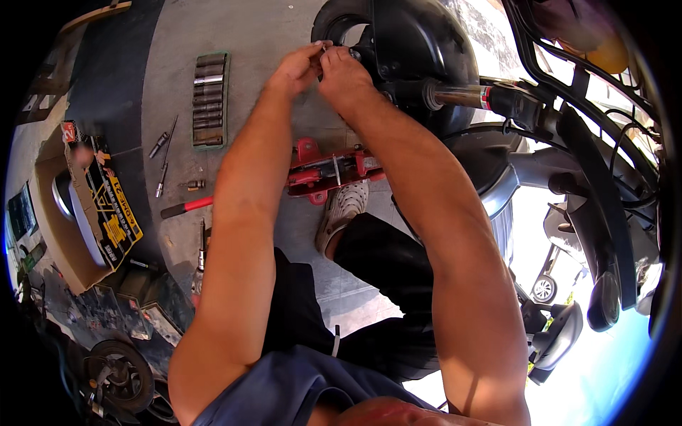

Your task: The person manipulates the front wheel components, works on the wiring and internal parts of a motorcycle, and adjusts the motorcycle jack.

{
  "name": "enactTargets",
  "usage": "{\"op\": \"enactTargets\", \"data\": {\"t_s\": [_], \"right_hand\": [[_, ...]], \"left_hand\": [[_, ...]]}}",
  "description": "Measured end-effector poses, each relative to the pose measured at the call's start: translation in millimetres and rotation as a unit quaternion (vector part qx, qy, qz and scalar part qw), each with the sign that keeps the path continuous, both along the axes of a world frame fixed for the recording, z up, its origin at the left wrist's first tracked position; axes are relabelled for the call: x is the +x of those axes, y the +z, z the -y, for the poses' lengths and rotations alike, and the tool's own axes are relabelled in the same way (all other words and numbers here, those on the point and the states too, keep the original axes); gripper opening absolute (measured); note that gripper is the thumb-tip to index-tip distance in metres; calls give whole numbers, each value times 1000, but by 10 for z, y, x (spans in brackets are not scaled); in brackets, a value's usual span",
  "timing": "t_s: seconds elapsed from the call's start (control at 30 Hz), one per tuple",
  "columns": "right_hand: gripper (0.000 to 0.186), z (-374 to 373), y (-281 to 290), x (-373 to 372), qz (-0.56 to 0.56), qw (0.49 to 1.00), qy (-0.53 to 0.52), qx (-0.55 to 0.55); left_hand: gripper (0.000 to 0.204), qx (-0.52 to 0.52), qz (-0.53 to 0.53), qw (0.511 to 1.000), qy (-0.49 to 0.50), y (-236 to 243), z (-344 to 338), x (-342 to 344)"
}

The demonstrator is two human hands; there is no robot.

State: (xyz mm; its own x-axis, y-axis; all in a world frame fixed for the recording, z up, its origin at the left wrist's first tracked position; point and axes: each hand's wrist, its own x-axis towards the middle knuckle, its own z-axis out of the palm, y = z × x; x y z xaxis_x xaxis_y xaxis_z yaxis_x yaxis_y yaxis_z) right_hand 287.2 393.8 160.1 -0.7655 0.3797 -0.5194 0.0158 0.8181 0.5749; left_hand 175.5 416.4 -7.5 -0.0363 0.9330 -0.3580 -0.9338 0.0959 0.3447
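Metal floor jack (328, 174) on the floor (170, 71) near centre, rectangular socket tray (226, 92) at ten o'clock, cardboard box (57, 227) at nine, round wheel (117, 380) at eight, curved fender (419, 42) at one, rubber tyre (327, 19) at twelve, left hand (302, 67) and right hand (344, 79) beside it.

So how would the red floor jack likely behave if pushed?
The red floor jack looks like solid metal, so probably heavy for its size. Its low, spread-out body suggests it would resist tipping. Its thick-looking frame should feel stiff.

The left arm (244, 170) and right arm (433, 184) are stretched forward, bare and converging. The left hand (301, 66) and right hand (345, 79) are held close together, fingers (311, 50) curled inward.
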Motion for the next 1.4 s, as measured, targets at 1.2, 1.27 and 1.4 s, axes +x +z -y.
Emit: {"op": "enactTargets", "data": {"t_s": [1.2, 1.27, 1.4], "right_hand": [[41, 812, -207, 213, -190, 978, 17, -86], [38, 1263, -361, 332, -193, 973, -40, -123], [50, 1359, -405, 614, -380, 847, -323, -185]], "left_hand": [[24, -75, -124, 989, -10, 79, 166, -107], [29, -101, -87, 989, -63, 47, 153, -183], [41, -85, -156, 968, -179, 360, 113, 99]]}}
